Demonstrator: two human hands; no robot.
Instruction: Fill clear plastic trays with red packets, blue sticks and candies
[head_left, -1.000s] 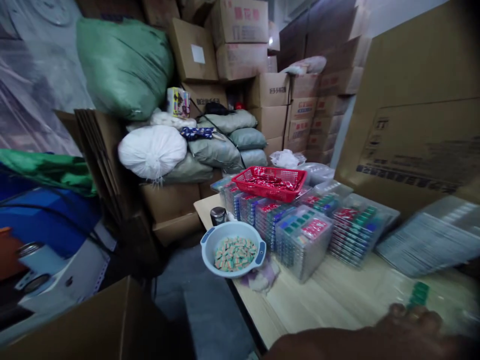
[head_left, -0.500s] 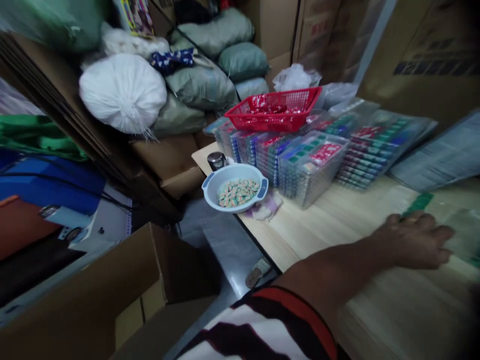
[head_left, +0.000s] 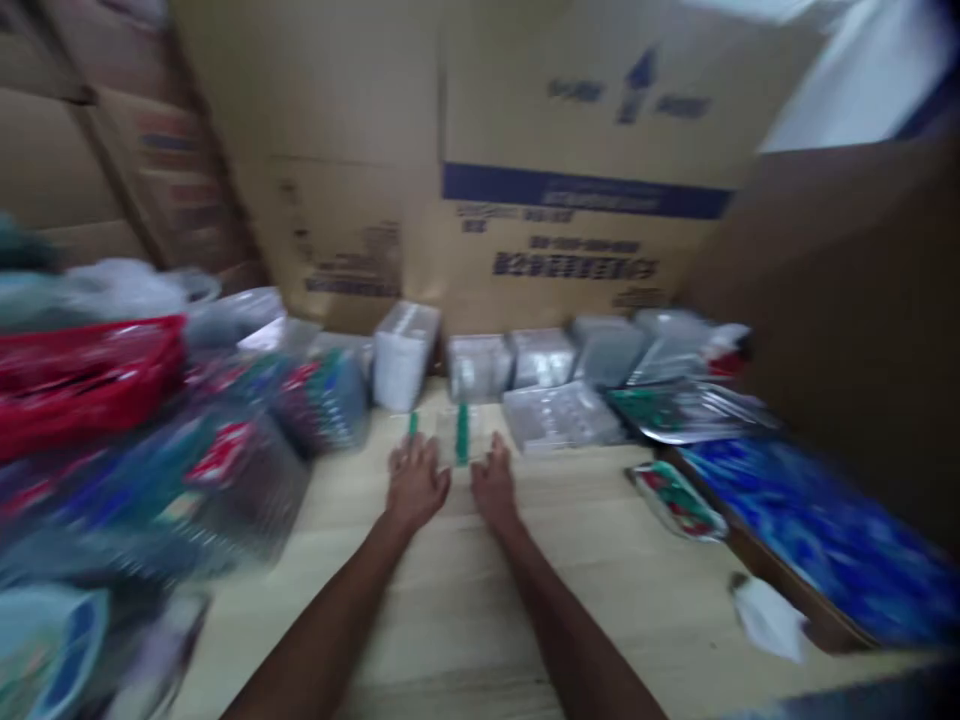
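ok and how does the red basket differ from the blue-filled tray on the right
The red basket is bright mesh, the blue-filled tray has a brown rim. The basket sits left, above clear packs; the tray lies right, flat on the wooden table. Both hold shiny contents, too blurred to identify.

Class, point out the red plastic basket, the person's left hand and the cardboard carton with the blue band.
red plastic basket (head_left: 90, 385), head view, on its front wall
left hand (head_left: 416, 485), head view, on the back of the hand
cardboard carton (head_left: 585, 185), head view, on the blue band
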